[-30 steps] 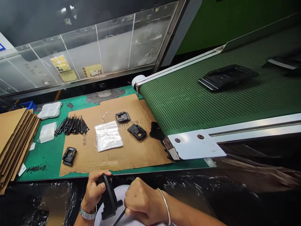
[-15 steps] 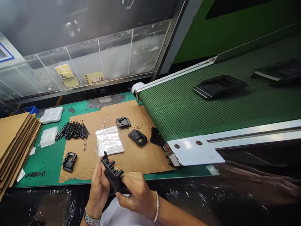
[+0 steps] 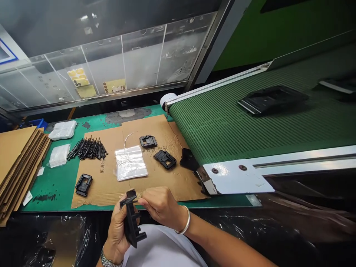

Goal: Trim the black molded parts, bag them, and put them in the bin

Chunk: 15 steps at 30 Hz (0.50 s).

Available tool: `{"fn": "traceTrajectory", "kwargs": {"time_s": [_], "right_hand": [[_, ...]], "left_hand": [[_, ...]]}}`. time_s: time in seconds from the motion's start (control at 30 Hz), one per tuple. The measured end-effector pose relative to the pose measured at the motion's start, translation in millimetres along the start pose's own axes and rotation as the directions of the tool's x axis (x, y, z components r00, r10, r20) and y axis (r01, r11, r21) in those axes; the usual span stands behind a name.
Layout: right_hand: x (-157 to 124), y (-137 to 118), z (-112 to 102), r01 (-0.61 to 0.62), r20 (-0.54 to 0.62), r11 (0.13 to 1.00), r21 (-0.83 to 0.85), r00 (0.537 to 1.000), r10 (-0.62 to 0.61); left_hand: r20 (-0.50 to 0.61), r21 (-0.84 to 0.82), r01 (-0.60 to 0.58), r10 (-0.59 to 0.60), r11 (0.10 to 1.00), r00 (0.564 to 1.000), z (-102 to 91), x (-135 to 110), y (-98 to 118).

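My left hand, with a metal watch at its wrist, is closed around a black plastic part with short pegs sticking out to the right. The part stands on end above my lap. My right hand, wearing a bangle, is pinched at the part's upper end; what lies between its fingertips is too small to make out. Beyond the hands lies a stack of clear plastic bags on a cardboard sheet. A black frame-like part rests at the sheet's left; two similar ones lie at its right.
A pile of black pin-like pieces sits at the back left, beside white packets. Stacked cardboard stands at the far left. On the right, a green conveyor belt carries black parts; its metal end plate overhangs the table.
The black part has turned in my left hand, its pegged side now facing right. My right hand has moved from its lower side to its upper end. The view has shifted slightly.
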State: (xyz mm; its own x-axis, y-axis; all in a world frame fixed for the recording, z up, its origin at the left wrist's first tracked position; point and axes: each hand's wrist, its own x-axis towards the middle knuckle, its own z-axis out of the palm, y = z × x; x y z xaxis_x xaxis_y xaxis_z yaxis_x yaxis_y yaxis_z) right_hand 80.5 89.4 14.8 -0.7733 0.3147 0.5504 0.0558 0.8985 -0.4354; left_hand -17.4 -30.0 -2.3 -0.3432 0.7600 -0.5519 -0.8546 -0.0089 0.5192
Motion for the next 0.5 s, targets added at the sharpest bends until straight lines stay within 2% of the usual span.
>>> {"fn": "traceTrajectory", "kwargs": {"time_s": [0.2, 0.33, 0.4, 0.5], "right_hand": [[-16, -13, 1, 0.102, 0.069, 0.995, 0.018, 0.992, -0.103], [-28, -20, 0, 0.152, 0.114, 0.986, 0.067, 0.981, -0.159], [-28, -19, -2, 0.109, 0.087, 0.988, 0.112, 0.989, -0.119], [-22, -15, -5, -0.072, -0.008, 0.990, 0.120, 0.997, 0.073]], "left_hand": [[-0.084, -0.110, 0.031, -0.040, 0.993, 0.996, 2.2, 5, 0], [-0.074, -0.150, 0.042, -0.053, 0.988, 0.996, 3.9, 7, 3], [-0.083, -0.122, -0.023, 0.013, 0.992, 0.996, 4.1, 7, 4], [-0.093, -0.037, -0.115, 0.111, 0.993, 0.989, 5.0, 5, 2]]}}
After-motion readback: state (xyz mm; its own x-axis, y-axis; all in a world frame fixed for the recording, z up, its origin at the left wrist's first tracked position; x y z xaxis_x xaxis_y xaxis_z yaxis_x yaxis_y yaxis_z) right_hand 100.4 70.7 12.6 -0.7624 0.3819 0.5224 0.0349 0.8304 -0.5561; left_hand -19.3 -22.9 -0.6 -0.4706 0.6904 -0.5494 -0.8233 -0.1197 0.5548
